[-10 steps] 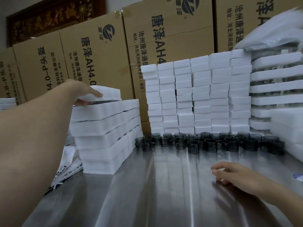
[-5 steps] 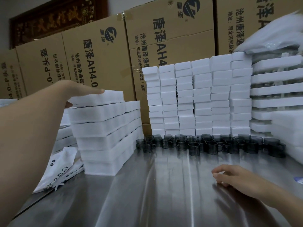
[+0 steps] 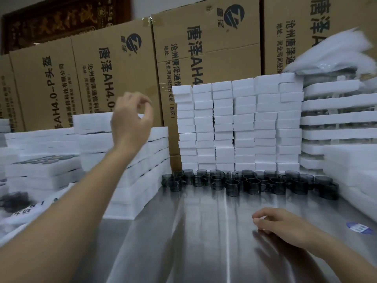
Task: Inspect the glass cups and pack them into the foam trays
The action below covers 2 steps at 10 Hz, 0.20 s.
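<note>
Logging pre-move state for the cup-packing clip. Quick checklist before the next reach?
1. Left hand free: ok, raised in front of the foam stack, fingers loosely curled, holding nothing.
2. Right hand free: ok, resting on the steel table, empty.
3. Glass cups available: ok, clustered along the table's far edge.
4. Open foam tray in front of the hands: not ok, none there.
5. Cups free of defects: cannot tell, too small and dark.

Packing room or warehouse: printed shipping cartons (image 3: 114, 82) stacked along wall, white foam trays (image 3: 236, 127) piled high on steel counter (image 3: 204, 242).
</note>
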Available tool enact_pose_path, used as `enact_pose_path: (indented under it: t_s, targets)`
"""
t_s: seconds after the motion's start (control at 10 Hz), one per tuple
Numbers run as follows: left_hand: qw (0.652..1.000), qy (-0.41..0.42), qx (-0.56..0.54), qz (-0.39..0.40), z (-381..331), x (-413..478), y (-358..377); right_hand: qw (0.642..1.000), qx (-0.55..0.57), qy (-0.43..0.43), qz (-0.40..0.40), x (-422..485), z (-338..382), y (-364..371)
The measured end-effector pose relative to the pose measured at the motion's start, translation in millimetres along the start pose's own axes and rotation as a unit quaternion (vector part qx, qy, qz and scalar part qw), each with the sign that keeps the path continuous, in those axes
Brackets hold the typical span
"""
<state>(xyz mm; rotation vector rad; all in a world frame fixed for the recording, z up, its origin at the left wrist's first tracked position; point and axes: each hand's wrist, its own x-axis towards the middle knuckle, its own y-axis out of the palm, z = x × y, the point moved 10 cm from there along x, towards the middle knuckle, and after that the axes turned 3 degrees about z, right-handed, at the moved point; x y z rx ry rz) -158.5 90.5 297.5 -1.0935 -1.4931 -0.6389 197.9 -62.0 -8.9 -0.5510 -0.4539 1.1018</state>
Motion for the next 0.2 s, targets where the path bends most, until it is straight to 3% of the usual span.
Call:
enact_pose_path:
  t_s: [0.1, 0.2]
  targets:
    - [0.983, 0.017, -0.092, 0.159, -31.3, -106.5, 90.9, 1.000, -0.027, 0.000, -0.008, -1.2, 2.1, -3.1]
    - [0.952, -0.043, -0.070, 0.294, -24.5, -199.5, 166.7, 0.992, -0.101, 0.013, -0.071, 1.3, -1.1, -19.2]
